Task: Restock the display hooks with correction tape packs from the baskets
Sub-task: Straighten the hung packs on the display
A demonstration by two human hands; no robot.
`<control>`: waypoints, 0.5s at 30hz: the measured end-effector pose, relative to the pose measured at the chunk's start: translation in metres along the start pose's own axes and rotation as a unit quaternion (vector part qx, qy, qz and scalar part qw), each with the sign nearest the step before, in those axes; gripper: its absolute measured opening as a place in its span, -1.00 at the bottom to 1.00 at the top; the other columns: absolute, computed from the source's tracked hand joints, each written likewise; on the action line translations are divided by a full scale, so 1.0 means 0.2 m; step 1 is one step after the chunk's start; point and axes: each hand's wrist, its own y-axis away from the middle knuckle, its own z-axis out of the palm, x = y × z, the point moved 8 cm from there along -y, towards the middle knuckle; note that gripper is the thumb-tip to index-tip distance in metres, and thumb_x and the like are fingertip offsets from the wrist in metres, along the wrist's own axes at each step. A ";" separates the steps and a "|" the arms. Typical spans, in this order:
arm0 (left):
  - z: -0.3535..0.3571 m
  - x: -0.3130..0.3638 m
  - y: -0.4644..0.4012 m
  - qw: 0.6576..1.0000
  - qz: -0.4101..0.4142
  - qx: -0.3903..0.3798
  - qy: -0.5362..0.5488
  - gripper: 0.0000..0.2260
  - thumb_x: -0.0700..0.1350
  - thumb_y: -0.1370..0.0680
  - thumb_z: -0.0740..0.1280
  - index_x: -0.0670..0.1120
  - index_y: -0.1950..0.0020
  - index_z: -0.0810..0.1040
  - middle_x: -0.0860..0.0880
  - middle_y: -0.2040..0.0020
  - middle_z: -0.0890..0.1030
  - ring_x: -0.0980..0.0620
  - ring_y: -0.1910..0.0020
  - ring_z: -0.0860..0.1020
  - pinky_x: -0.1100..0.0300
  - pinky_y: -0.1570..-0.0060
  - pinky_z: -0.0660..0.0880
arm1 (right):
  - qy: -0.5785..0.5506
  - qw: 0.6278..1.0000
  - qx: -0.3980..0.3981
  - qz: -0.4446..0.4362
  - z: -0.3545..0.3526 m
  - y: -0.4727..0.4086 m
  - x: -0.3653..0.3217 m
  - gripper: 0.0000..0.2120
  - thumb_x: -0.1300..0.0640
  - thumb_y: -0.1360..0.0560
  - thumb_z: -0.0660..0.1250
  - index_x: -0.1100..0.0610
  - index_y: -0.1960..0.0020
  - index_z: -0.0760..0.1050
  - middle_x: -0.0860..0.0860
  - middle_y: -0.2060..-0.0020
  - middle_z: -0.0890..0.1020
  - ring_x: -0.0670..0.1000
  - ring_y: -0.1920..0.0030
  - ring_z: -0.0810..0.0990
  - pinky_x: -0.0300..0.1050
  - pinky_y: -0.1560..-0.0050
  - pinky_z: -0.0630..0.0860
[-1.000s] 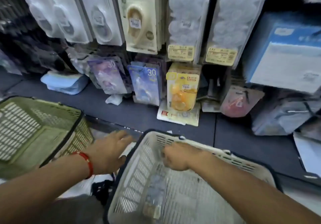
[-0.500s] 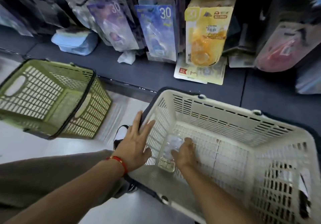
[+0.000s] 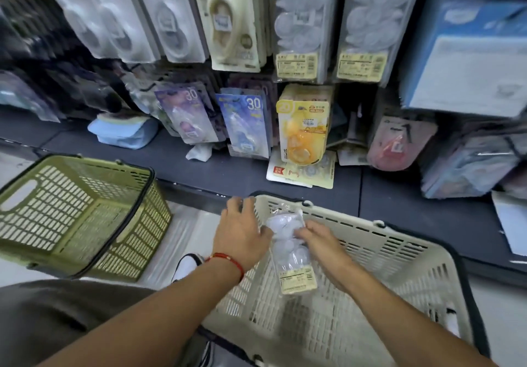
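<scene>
Right hand (image 3: 319, 241): fingers pinched on the upper part of a clear pack of white discs (image 3: 291, 252), held above the white basket (image 3: 399, 255).
Left hand (image 3: 242, 230): fingers spread flat, touching the pack's left edge and reaching over the white basket's far left corner; red string bracelet (image 3: 228, 259) at the wrist.
Clear pack: upright between both hands, yellow label at its lower end, top wrinkled just beyond the right fingers.
White basket: directly under both hands, slotted walls, dark rim.
Green basket (image 3: 77, 215): left of the left fingers, well apart, tipped on the floor with its opening facing the camera.
Shelf (image 3: 216, 170): beyond the fingers, dark; loose packs lying on it.
Hanging packs past the fingers: two matching disc packs (image 3: 296, 24) above; purple pack (image 3: 188, 116), blue pack (image 3: 245, 124), both marked 30; yellow pack (image 3: 303, 127).
Between hands and hooks: the basket's far rim and the shelf edge.
</scene>
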 end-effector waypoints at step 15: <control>-0.76 1.01 -0.09 0.851 0.222 -0.052 0.473 -0.52 -0.31 -0.61 0.40 0.14 -0.41 0.43 0.11 0.24 0.63 0.10 0.20 0.63 0.27 0.16 0.57 | 0.023 0.917 0.229 -0.327 -0.57 0.57 -1.61 -0.80 -0.02 -0.64 0.35 0.03 0.09 0.65 0.18 0.13 0.74 0.14 0.16 0.72 0.20 0.10 0.64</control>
